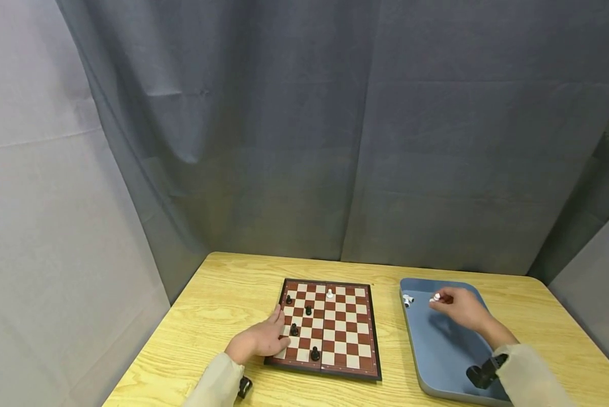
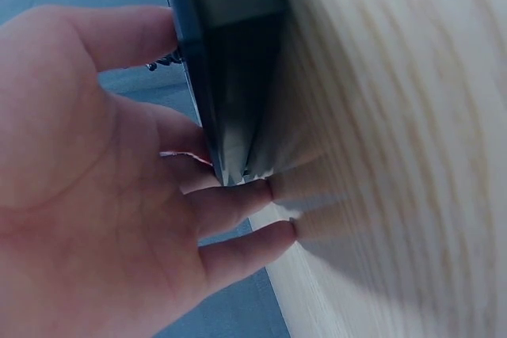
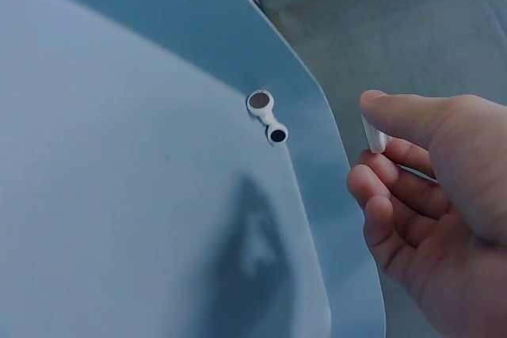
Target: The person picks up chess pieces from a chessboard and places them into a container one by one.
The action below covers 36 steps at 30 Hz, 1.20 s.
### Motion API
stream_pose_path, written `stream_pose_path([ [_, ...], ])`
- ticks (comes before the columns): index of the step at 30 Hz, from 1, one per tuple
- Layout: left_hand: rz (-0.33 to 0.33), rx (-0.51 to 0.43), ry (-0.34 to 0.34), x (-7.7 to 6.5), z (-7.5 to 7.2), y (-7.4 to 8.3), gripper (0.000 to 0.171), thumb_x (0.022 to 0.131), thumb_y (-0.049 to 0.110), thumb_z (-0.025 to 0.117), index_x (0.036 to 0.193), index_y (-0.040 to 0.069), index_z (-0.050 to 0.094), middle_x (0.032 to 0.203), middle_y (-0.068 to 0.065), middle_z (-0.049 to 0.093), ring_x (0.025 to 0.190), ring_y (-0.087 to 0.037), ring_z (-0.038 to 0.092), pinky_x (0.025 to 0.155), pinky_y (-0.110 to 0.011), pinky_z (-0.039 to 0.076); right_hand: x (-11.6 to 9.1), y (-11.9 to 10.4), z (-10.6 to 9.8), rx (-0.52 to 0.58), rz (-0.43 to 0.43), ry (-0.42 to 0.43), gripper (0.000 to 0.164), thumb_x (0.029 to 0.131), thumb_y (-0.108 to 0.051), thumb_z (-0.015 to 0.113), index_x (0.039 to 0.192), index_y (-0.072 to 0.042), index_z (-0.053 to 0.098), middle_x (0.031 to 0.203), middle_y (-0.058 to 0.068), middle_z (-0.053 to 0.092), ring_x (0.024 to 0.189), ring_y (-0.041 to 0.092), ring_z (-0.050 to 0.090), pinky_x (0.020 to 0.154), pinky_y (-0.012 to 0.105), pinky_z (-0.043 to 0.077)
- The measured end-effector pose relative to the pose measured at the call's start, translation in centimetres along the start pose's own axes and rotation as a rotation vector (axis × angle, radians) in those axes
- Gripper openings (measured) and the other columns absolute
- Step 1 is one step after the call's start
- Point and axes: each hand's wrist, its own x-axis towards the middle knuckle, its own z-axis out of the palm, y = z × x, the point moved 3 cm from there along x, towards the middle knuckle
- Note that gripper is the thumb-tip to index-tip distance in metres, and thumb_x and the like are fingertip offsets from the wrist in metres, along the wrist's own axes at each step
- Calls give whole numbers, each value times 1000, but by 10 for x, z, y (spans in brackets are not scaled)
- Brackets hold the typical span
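Note:
A chessboard (image 1: 354, 333) lies on the table with several black chess pieces (image 1: 315, 354) on its left half and one white chess piece (image 1: 329, 294) near the far edge. My left hand (image 1: 260, 339) rests on the board's left edge; in the left wrist view, thumb and outstretched fingers lie along the dark side of the board. Over the far part of the blue tray (image 1: 439, 356), my right hand (image 1: 462, 310) pinches a white chess piece (image 3: 375, 134) between thumb and fingertips, which partly hide it.
Two white chess pieces (image 3: 260, 102) with dark round bases lie against the tray's wall at its far left corner. The tray stands on the wooden table (image 1: 233, 282), to the right of the board. Grey curtains (image 1: 294, 141) hang behind the table.

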Motion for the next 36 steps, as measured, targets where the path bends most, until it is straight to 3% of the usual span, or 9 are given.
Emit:
stream_pose_path([
  [11, -10, -7, -9, 0, 0, 1, 72, 99, 38, 46, 148, -7, 17, 156, -20, 2, 136, -34, 29, 101, -42, 38, -5, 18, 4, 9, 76, -45, 20, 87, -25, 69, 90, -6, 65, 80, 3, 57, 73, 19, 49, 57, 30, 41],
  [19, -5, 0, -9, 0, 1, 0, 73, 98, 37, 46, 148, -7, 17, 156, -21, 2, 136, -34, 29, 103, -42, 37, -5, 27, 11, -2, 84, -71, 13, 87, -20, 69, 88, -7, 65, 78, 2, 57, 70, 18, 49, 56, 31, 41],
  [36, -7, 10, -14, 3, 2, -2, 71, 99, 37, 44, 148, -6, 17, 156, -20, 1, 137, -32, 27, 104, -41, 36, 0, 21, 23, -21, 71, -76, 9, 85, -15, 70, 83, -8, 66, 73, 0, 55, 66, 16, 47, 54, 29, 39],
])
